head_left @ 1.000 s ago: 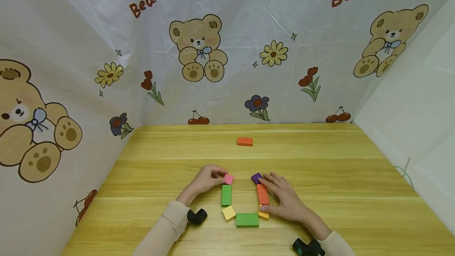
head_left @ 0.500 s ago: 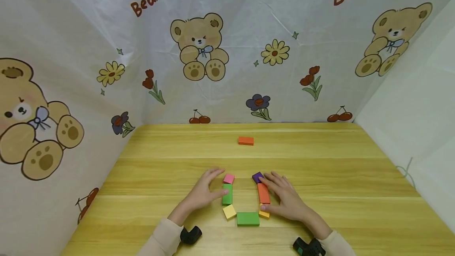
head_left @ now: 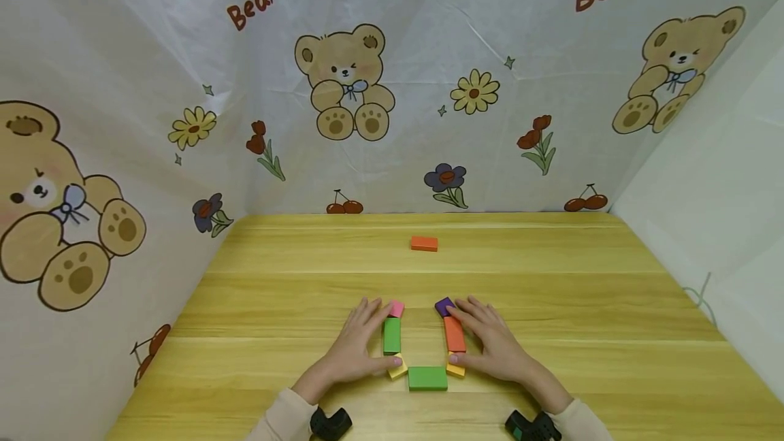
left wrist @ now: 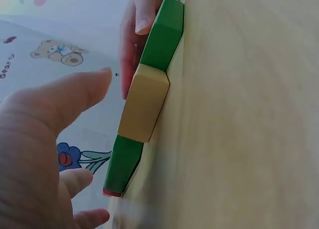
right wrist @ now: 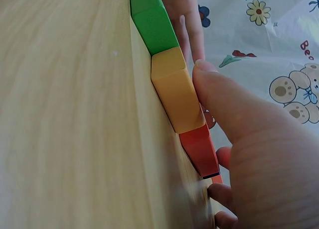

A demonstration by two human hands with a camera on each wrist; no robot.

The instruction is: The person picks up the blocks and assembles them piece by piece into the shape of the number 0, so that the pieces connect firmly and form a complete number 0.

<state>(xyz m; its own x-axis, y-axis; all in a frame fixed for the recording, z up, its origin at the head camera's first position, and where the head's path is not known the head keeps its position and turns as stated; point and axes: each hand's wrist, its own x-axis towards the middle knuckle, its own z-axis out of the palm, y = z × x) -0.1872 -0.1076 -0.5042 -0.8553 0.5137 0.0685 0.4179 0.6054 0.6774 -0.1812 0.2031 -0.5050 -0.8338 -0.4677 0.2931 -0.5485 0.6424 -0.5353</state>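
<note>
Wooden blocks form a U, open at the far side, on the table. Its left side has a pink block [head_left: 398,309], a green block [head_left: 392,336] and a yellow block [head_left: 399,369]. A second green block [head_left: 427,378] lies across the near end. On the right are an orange-yellow block [head_left: 456,369], a red-orange block [head_left: 454,335] and a purple block [head_left: 443,305]. My left hand [head_left: 350,351] spreads along the left side, index finger at the pink block, thumb over the yellow one. My right hand [head_left: 495,349] rests along the right side, thumb on the orange-yellow block, fingertips at the purple one.
A lone orange block [head_left: 424,243] lies farther back on the wooden table [head_left: 294,243]. Bear-printed cloth [head_left: 257,73] hangs behind and to the left, with a plain white wall [head_left: 723,209] on the right. Each wrist carries a black camera.
My left hand has released the pink block, drawn back toward me and spread along the left side, its thumb now over the yellow block. The right hand has stayed put.
</note>
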